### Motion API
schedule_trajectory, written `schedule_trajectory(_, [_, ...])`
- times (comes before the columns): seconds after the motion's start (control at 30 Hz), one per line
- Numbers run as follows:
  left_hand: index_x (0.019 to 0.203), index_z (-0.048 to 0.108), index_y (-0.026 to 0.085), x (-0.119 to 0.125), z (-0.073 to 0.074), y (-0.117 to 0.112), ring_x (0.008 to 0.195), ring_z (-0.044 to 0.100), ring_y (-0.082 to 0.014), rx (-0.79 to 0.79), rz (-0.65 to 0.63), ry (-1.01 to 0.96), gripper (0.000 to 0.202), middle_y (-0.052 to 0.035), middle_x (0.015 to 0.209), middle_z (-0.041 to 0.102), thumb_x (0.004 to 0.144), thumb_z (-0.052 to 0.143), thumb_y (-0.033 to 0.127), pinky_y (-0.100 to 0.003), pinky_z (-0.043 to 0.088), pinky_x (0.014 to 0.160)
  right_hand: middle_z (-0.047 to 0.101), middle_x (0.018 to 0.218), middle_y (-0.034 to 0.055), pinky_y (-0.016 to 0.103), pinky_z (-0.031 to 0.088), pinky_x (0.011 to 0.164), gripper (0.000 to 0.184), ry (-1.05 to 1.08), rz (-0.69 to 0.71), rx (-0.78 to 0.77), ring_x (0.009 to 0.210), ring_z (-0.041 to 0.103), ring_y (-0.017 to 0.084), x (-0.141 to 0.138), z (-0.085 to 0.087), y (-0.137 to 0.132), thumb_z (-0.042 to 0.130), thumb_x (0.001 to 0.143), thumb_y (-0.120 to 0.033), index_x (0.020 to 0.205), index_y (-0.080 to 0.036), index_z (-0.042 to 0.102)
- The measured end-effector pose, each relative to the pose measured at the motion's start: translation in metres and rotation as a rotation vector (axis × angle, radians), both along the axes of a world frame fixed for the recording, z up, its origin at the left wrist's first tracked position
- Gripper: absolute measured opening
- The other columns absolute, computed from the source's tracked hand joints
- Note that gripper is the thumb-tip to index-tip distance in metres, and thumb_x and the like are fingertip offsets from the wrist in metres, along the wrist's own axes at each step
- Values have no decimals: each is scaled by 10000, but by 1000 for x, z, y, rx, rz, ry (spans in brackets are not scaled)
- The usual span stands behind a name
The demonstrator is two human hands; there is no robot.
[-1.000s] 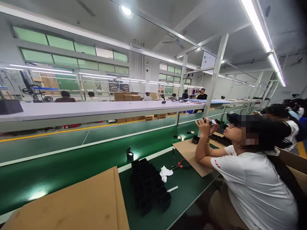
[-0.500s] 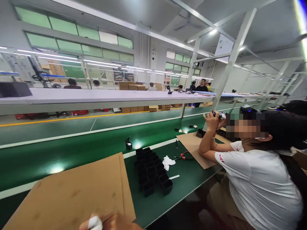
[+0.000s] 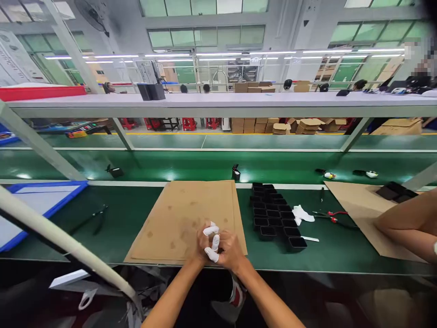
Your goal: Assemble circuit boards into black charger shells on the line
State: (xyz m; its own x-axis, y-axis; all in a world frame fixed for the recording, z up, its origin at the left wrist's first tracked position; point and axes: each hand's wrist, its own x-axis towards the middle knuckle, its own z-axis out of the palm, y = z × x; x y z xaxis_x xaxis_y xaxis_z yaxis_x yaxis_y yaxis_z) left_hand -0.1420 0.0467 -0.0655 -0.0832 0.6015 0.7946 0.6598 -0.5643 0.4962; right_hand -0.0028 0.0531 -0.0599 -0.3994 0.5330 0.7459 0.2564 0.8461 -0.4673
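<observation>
My left hand (image 3: 204, 242) and my right hand (image 3: 229, 249) are pressed together over the near edge of a brown cardboard sheet (image 3: 184, 214). Both hands have their fingers curled shut, and white finger cots show on several fingertips. Whether anything sits between the fingers is hidden. To the right of my hands stands a block of small black open boxes (image 3: 275, 215) in rows on the green bench.
A white rag (image 3: 302, 213), red-handled pliers (image 3: 332, 216) and another person's forearm (image 3: 406, 225) on a second cardboard sheet (image 3: 355, 200) lie to the right. Black pliers (image 3: 92, 217) and a blue-framed board (image 3: 37, 205) lie left. A green conveyor belt (image 3: 205, 166) runs behind.
The view has swung left and down, away from the seated co-worker. My two hands, barely in view before, are now joined over the cardboard's near edge.
</observation>
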Motion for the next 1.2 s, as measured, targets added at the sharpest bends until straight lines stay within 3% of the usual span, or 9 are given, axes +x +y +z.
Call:
schedule_trajectory(0.2, [1061,563,219,3,11,3,671,588,-168,138,-8,-30,139,6,781,578,991,577,338,-329,535,651,525,568,-4,329,291,620,487,96,-110,19,561,428,147,-2,3,2,551,1050,-393,596,-218,531])
schedule_trajectory(0.33, [1139,529,229,3,16,4,674,586,-165,142,30,6,218,23,782,549,958,615,315,-324,542,675,489,567,-18,330,284,619,454,165,-110,-37,567,418,151,-2,4,1,551,1041,-364,613,-230,482])
schedule_trajectory(0.53, [1114,582,222,5,22,6,633,632,-168,142,22,95,186,8,784,620,963,544,326,-307,532,628,506,573,-6,324,319,588,408,211,-175,-144,567,450,169,0,3,6,502,1030,-402,651,-253,465])
schedule_trajectory(0.67, [1160,630,214,-3,20,13,650,649,-185,170,-19,57,237,-6,823,671,928,594,238,-313,523,636,574,576,-10,307,365,566,437,172,-254,-119,546,508,154,-6,-1,14,610,967,-536,660,-251,482])
schedule_trajectory(0.8, [1168,639,213,-18,5,34,661,644,-183,116,3,90,238,16,786,653,949,589,290,-308,534,666,501,502,-57,286,366,539,597,124,-214,-105,479,475,118,-13,-12,30,711,841,-729,611,-247,445])
schedule_trajectory(0.9, [1140,632,213,-19,4,36,643,624,-170,97,15,65,238,36,759,627,939,639,341,-298,533,663,463,497,-58,294,361,543,661,129,-190,-162,487,442,120,-14,-13,30,707,809,-795,587,-250,407])
schedule_trajectory(1.07, [1112,631,208,-14,10,29,660,627,-169,57,46,33,224,34,765,607,956,614,367,-300,552,676,505,510,-43,296,370,542,651,71,-138,-218,488,468,128,-14,0,22,644,876,-802,592,-247,456])
schedule_trajectory(1.2, [1137,641,203,-16,6,25,676,659,-174,28,134,-19,248,8,835,668,937,639,349,-282,551,636,685,647,-15,289,412,575,531,-7,-91,-191,577,603,151,1,31,15,670,910,-739,747,-234,637])
